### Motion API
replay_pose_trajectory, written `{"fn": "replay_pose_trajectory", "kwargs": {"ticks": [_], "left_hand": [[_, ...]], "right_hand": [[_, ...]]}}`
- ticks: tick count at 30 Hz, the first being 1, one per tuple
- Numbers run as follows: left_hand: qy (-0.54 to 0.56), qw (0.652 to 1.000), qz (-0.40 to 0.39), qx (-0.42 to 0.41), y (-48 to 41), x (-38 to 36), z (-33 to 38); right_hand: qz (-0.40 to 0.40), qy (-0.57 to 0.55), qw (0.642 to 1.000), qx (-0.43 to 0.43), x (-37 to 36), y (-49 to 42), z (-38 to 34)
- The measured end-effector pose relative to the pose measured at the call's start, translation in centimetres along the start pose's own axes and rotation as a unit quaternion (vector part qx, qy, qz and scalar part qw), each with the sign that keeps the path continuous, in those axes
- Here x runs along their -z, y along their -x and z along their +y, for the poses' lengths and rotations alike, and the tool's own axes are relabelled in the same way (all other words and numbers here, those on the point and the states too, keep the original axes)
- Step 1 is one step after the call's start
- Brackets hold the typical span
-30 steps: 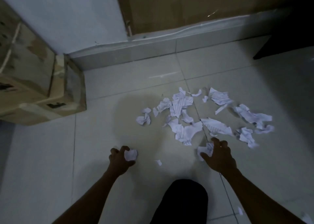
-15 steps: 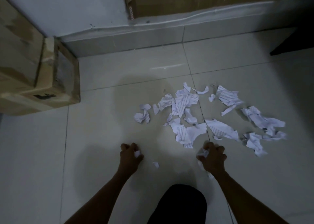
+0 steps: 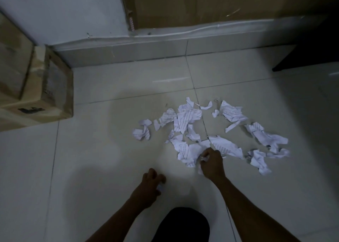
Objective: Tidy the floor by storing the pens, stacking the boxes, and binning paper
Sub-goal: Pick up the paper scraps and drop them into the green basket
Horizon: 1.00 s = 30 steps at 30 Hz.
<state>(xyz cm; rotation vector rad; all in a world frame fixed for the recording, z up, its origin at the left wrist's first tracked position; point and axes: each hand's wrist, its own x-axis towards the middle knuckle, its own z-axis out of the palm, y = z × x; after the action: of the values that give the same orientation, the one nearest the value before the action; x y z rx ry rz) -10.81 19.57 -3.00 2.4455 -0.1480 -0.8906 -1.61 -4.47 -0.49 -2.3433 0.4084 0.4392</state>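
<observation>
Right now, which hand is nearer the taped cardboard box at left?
Left. The left hand is right of the taped cardboard box; the right hand farther right, gripping paper scraps.

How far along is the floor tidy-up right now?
Done: no pens lie in view; the cardboard boxes sit together at left. In hand: both the left hand and right hand grip paper scraps. Left: most torn paper lies scattered on the floor; no bin shows.

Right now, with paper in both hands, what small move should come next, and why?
Probably the right hand, which pinches a crumpled scrap, should gather the torn sheet lying just beside it. Many torn pieces lie on the floor, the left hand grips only a small scrap, and no bin is in view.
</observation>
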Motion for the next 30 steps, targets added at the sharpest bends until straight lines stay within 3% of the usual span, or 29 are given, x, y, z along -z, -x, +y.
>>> {"fn": "replay_pose_trajectory", "kwargs": {"ticks": [4, 7, 12, 15, 22, 30], "left_hand": [[-0.032, 0.999, -0.014, -0.016, -0.2, -0.2, 0.0], [-0.009, 0.999, 0.004, -0.037, -0.2, 0.1, -0.5], [0.057, 0.998, 0.033, 0.024, -0.9, 3.3, -2.7], [0.049, 0.992, 0.103, 0.053, -2.0, 5.8, -3.5], [0.006, 0.973, 0.207, 0.103, -7.6, 11.3, -2.5], [-0.034, 0.982, 0.147, 0.116, -11.5, 11.7, -1.1]], "right_hand": [[0.039, -0.055, 0.996, 0.060, -0.2, -1.2, -2.4], [0.009, -0.056, 0.995, 0.087, -1.3, -1.6, -3.8], [-0.034, -0.049, 0.992, 0.108, -2.2, -1.9, -4.6], [-0.053, -0.029, 0.989, 0.137, -2.7, -1.7, -4.4], [-0.031, 0.196, 0.976, 0.092, -2.4, -1.8, -6.1], [-0.088, 0.180, 0.977, 0.076, -3.0, -2.9, -6.2]]}}
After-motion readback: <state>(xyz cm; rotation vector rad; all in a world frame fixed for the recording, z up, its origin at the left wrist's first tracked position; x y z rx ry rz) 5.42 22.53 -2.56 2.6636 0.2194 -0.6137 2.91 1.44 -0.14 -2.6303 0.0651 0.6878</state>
